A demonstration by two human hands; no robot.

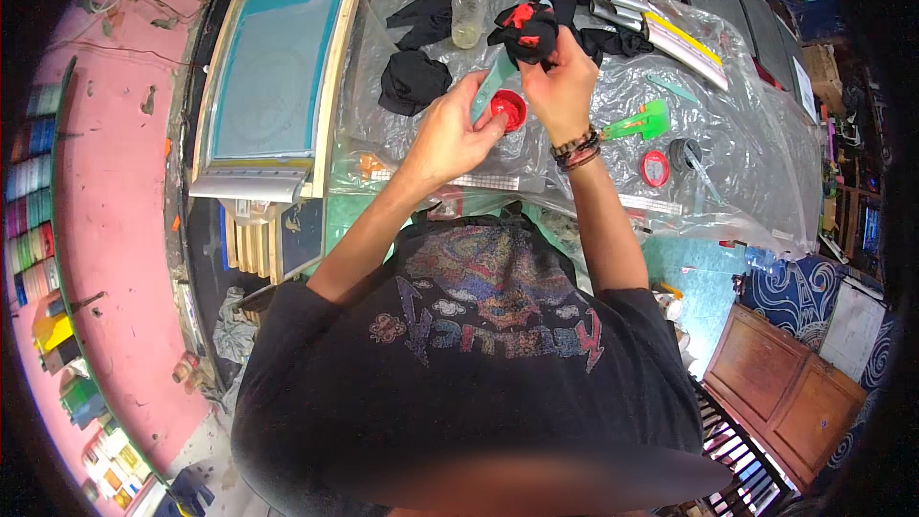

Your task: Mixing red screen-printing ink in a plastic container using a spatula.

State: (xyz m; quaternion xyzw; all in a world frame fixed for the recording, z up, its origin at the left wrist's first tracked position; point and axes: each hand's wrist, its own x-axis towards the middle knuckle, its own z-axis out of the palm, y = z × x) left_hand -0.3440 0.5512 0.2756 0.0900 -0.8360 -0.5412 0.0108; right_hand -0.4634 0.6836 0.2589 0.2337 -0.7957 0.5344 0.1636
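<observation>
My left hand (464,124) grips a pale green flat scraper (494,82), its thumb at the rim of a red round lid or tub (510,111); I cannot tell if it holds that too. Above it, my right hand (560,86) is closed on a bunched black cloth (507,36) with red smears (522,15). A green plastic spreader (649,120) lies right of my right wrist, near a red ring lid (654,168) and a dark round container (686,155). A jar with a red cap (467,24) stands behind my hands, beside a black cloth heap (412,82).
A screen-printing frame (273,72) with squeegee is at the left on the plastic-covered table (373,134). Squeegees (680,48) lie back right; more black cloth (419,14) lies behind. A pink wall (124,230) with shelf is far left, a wooden panel (775,383) lower right.
</observation>
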